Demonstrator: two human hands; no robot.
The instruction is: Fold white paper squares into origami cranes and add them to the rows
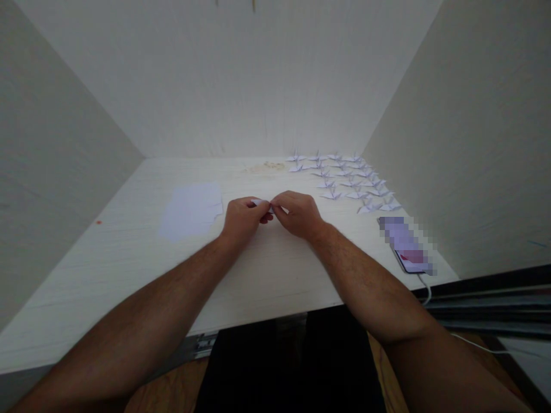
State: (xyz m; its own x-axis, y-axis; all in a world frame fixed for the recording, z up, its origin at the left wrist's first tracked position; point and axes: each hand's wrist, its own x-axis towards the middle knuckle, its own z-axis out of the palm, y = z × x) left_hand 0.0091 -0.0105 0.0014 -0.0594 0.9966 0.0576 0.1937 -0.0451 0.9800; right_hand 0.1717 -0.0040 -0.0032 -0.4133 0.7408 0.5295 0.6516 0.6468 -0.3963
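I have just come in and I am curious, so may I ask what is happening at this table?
A person's left hand and right hand hold a small folded piece of paper between them, above the white table. Folded paper cranes stand in loose rows at the far right, and white paper sheets lie to the left of the hands. A phone with a cable lies near the right edge.

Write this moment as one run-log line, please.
left hand: pinching small folded paper | right hand: pinching same piece | right side: rows of paper cranes, phone with cable | left side: white paper sheets
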